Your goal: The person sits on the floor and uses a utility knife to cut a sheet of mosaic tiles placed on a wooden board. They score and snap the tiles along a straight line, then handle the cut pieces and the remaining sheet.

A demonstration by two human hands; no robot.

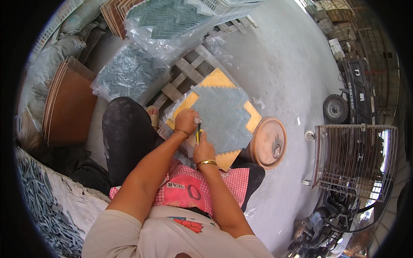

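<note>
A grey-green sheet of mosaic tile [223, 116] with mesh on its upper face and zigzag edges lies in front of me. Beneath it, corners of a yellow board [218, 78] stick out. My right hand [204, 150] is wrapped round a yellow and black utility knife [198, 136], its tip pointing away from me over the sheet's near left part. Just left of the knife, my left hand [186, 120] is closed at the sheet's left edge, a small pale bit showing at its fingers. What it grips is too small to make out.
A round, lidded orange-brown drum [269, 144] stands right of the board. Beyond are wooden pallets [189, 71] and plastic-wrapped stacks of herringbone tile [167, 21]. Brown boards [71, 103] lean at left, above loose tile strips [47, 206]. A vehicle with a wire rack [355, 159] stands far right.
</note>
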